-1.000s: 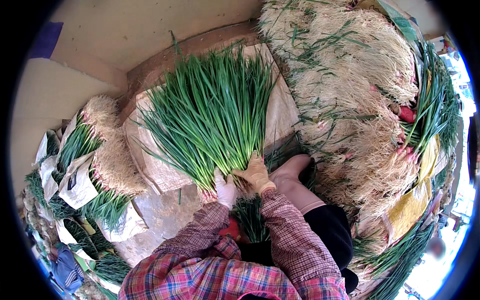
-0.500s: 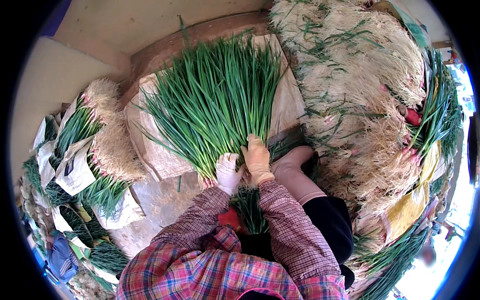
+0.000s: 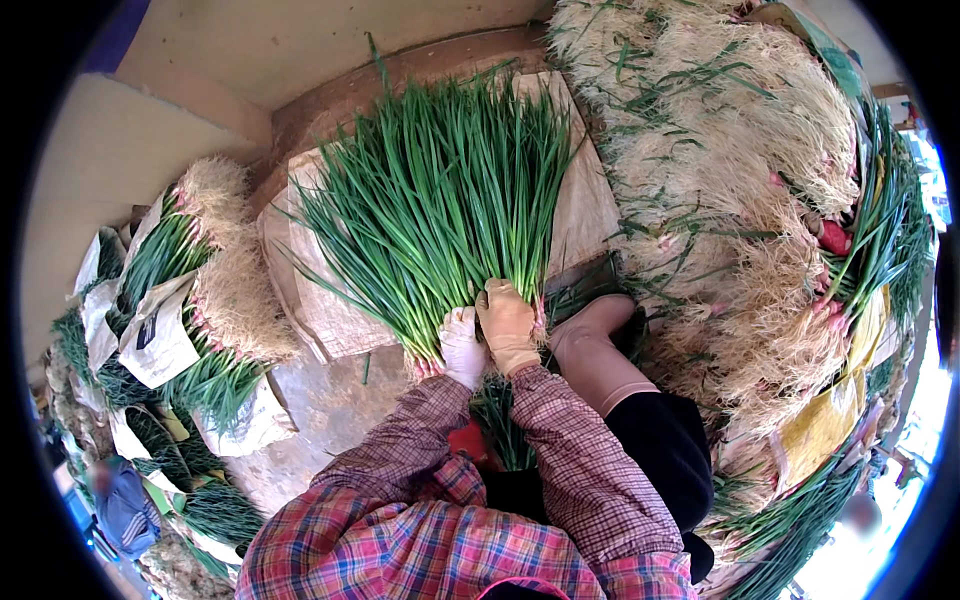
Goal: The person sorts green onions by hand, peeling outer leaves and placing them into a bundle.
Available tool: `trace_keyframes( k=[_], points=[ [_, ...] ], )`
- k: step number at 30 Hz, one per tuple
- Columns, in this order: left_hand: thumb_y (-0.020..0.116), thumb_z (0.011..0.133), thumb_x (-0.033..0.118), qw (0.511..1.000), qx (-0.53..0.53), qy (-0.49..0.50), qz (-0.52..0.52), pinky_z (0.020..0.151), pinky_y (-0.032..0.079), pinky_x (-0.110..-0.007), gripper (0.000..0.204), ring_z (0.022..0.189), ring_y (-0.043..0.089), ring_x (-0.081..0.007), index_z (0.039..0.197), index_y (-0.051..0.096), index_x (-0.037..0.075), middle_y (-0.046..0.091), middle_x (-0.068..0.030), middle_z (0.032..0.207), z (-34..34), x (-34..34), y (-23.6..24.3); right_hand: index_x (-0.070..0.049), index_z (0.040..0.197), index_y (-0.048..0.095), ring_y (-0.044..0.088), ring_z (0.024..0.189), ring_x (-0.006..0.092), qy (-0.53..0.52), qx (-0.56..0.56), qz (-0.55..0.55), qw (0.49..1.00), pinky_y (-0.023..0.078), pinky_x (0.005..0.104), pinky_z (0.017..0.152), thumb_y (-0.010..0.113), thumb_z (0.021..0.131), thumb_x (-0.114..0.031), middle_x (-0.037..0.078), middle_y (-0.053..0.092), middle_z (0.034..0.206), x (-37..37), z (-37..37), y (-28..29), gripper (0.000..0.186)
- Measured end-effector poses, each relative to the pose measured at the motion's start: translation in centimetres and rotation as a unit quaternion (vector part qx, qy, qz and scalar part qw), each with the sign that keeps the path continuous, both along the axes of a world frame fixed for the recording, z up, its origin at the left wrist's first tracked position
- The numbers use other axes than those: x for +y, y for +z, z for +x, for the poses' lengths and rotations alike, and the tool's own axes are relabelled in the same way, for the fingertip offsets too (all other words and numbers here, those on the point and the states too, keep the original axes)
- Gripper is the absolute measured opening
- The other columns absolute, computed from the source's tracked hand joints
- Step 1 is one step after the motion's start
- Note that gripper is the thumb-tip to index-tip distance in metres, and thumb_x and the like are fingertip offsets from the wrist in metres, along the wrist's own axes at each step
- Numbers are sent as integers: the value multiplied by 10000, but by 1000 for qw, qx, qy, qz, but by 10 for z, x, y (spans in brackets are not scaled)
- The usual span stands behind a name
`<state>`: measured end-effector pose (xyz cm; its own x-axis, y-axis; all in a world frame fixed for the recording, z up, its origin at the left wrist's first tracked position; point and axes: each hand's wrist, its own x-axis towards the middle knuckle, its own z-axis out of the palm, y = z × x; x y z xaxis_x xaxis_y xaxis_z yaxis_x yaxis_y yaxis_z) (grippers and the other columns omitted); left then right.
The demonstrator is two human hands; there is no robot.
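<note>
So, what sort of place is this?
Perhaps a vegetable storage or packing area. A wide bunch of long, green onion-like plants lies on a flat beige sheet, a big heap of straw-coloured, stringy roots is on the right, and white sacks wrap leafy green bundles on the left.

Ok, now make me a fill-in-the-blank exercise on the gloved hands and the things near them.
The right hand is gloved in tan, the left hand in ____.
The long, slender green leaves point ____ the hands.
The flat beige sheet lies ____ the leaves.

Missing words: white; away from; under.
</note>
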<state>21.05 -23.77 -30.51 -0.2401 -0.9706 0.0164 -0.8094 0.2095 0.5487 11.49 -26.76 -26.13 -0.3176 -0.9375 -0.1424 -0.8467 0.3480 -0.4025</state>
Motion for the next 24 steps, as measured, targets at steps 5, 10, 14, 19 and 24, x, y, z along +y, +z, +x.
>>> trace_keyframes(
  k=[5, 10, 14, 19, 24],
  points=[
    [608, 639, 113, 998, 35, 23, -41, 747, 399, -396, 374, 892, 493, -307, 1002, 522, 79, 505, -114, 915, -2, -1, -15, -20, 888, 610, 603, 750, 344, -63, -124, -91, 986, 488, 389, 664, 580, 794, -135, 182, 618, 844, 8, 9, -3, 151],
    [594, 661, 77, 997, 65, 33, -7, 722, 419, -391, 310, 861, 503, -305, 966, 536, 88, 508, -121, 897, -7, -6, -17, 8, 865, 603, 591, 777, 385, -215, -212, -52, 952, 475, 407, 675, 543, 819, -97, 224, 609, 846, 3, 7, -10, 130],
    [603, 689, 96, 952, 259, 114, 115, 729, 423, -380, 287, 865, 508, -279, 968, 536, 98, 513, -111, 911, -1, -4, -59, -4, 930, 563, 614, 726, 342, -314, -414, 29, 854, 484, 397, 633, 542, 839, -111, 208, 619, 822, -3, 18, -19, 141],
    [677, 659, 171, 938, 302, 108, 130, 770, 393, -385, 403, 906, 491, -265, 1018, 512, 96, 508, -96, 953, -4, -5, -38, -31, 974, 553, 606, 764, 327, 36, -206, -28, 977, 490, 384, 677, 518, 850, -87, 199, 604, 861, -12, -13, 59, 141],
    [674, 654, 142, 955, 57, -237, -171, 943, 345, -454, 504, 1068, 471, -288, 1135, 527, 111, 519, -100, 1109, -8, -35, 52, -36, 988, 571, 581, 656, 162, -14, -292, -112, 950, 476, 263, 603, 522, 866, -62, 82, 604, 805, 25, -117, 250, 134]
  ],
)
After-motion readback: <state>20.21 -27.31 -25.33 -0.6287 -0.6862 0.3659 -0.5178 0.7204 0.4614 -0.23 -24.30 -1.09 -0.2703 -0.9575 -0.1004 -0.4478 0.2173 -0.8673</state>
